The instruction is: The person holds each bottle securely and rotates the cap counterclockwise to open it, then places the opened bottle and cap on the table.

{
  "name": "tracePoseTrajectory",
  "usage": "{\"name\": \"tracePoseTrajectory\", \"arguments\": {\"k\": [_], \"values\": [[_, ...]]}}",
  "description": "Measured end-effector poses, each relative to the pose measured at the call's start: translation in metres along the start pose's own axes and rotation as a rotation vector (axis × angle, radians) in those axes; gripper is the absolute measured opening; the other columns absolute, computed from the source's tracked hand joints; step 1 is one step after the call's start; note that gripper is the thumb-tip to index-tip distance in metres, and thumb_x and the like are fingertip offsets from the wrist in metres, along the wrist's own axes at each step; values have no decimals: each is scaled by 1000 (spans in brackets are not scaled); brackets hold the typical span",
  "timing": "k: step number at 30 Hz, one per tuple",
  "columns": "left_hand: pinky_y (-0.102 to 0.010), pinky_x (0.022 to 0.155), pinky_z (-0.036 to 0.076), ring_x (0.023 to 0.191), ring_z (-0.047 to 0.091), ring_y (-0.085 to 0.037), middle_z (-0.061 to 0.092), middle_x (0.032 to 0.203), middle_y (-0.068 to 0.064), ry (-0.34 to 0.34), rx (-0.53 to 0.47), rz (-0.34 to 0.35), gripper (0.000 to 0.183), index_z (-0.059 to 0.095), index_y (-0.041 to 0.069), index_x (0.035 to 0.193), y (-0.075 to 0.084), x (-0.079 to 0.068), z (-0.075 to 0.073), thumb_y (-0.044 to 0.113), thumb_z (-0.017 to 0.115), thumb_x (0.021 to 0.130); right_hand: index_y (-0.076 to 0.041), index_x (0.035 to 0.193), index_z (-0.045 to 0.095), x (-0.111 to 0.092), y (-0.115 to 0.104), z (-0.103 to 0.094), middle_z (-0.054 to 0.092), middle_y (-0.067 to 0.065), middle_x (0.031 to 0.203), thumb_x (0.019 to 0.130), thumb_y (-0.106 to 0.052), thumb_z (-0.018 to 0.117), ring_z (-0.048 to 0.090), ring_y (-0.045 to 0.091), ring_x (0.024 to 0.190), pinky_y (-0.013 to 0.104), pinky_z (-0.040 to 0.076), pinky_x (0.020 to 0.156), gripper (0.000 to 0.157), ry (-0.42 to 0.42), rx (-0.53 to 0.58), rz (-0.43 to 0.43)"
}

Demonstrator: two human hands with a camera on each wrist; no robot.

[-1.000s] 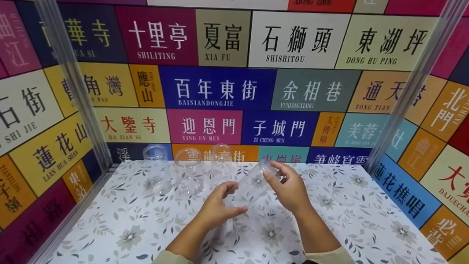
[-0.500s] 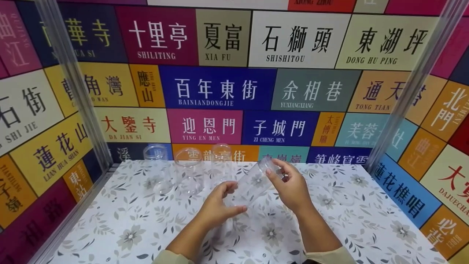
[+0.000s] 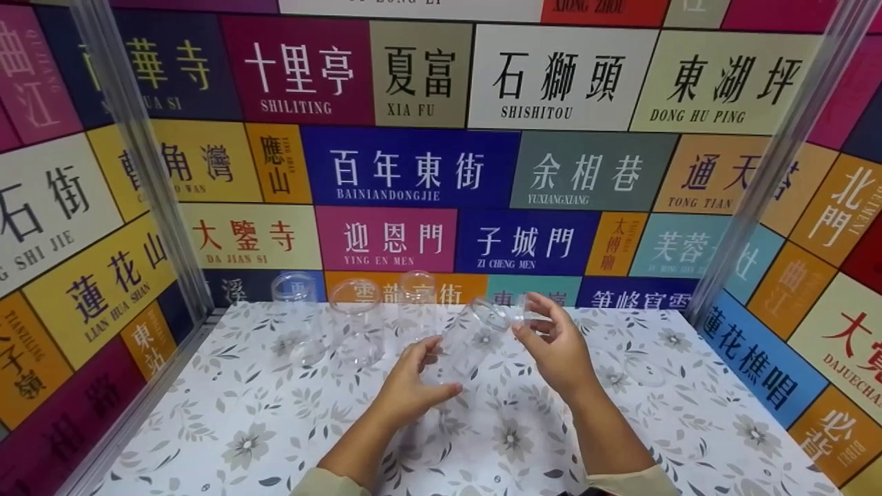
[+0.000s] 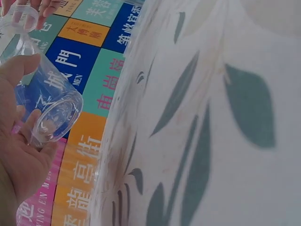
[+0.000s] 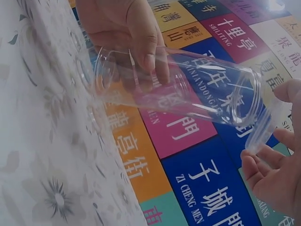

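Note:
My left hand (image 3: 417, 386) grips a clear plastic jar (image 3: 468, 344) by its lower body, thumb on the near side. The jar is held tilted above the table, with its mouth up and to the right. At that mouth, my right hand (image 3: 558, 355) pinches a clear lid (image 5: 262, 129) between thumb and fingers. A narrow gap shows between lid and rim in the right wrist view. The left wrist view has the jar's round base (image 4: 57, 120) facing the camera, with the left fingers around it.
Three clear jars stand at the back left: one at the left (image 3: 293, 324), a wide one (image 3: 355, 327) and a slim one (image 3: 417, 310). A faint clear disc (image 3: 645, 372) lies on the right of the flower-patterned table (image 3: 310, 427). Sign-covered walls enclose the back and sides.
The lid has come off the jar's mouth, moving up and right with my right hand. My left hand keeps its grip, and the jar has tipped slightly more upright.

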State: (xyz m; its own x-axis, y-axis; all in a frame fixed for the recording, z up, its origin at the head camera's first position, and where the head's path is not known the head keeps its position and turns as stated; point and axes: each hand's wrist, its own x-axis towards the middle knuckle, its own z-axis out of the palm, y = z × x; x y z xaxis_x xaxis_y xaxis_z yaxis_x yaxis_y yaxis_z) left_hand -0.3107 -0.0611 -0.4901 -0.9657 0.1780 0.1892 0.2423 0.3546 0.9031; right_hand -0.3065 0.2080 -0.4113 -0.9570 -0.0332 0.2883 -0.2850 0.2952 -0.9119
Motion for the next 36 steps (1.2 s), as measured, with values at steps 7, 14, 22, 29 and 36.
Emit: {"name": "tracePoseTrajectory", "arguments": {"k": [7, 14, 22, 29, 36], "values": [[-57, 125, 43, 146, 53, -30, 58, 152, -4, 38, -23, -17, 85, 50, 25, 156, -4, 7, 9, 37, 92, 83, -32, 162, 44, -5, 17, -23, 47, 10, 158, 101, -35, 76, 59, 27, 141, 31, 58, 108, 69, -5, 18, 59], [-54, 128, 40, 150, 51, -29, 60, 156, -3, 44, -62, -49, 88, 50, 19, 157, -3, 23, 19, 41, 92, 83, -24, 159, 48, -9, 39, -51, 56, 12, 154, 94, -44, 83, 58, 30, 143, 23, 56, 105, 77, 43, -89, 100], [-50, 125, 45, 147, 53, -30, 62, 154, -5, 51, -39, -73, 84, 52, 14, 153, 8, 43, 35, 37, 92, 83, -13, 159, 43, -12, 57, -79, 49, 14, 159, 90, -42, 87, 53, 32, 147, 17, 58, 98, 86, 49, -74, 195], [-49, 125, 45, 149, 52, -32, 60, 156, -9, 61, -50, -130, 85, 50, 13, 154, 10, 60, 49, 34, 92, 83, -15, 168, 32, -13, 72, -102, 30, 23, 173, 93, -38, 84, 40, 44, 157, 53, 49, 121, 94, 0, -247, 318], [-49, 125, 46, 150, 52, -32, 58, 157, -12, 101, -47, -164, 80, 51, 15, 153, 7, 73, 61, 28, 92, 85, -9, 168, 32, -18, 85, -122, 28, 26, 174, 90, -41, 85, 34, 48, 159, 60, 41, 126, 100, -39, -379, 474]]}}
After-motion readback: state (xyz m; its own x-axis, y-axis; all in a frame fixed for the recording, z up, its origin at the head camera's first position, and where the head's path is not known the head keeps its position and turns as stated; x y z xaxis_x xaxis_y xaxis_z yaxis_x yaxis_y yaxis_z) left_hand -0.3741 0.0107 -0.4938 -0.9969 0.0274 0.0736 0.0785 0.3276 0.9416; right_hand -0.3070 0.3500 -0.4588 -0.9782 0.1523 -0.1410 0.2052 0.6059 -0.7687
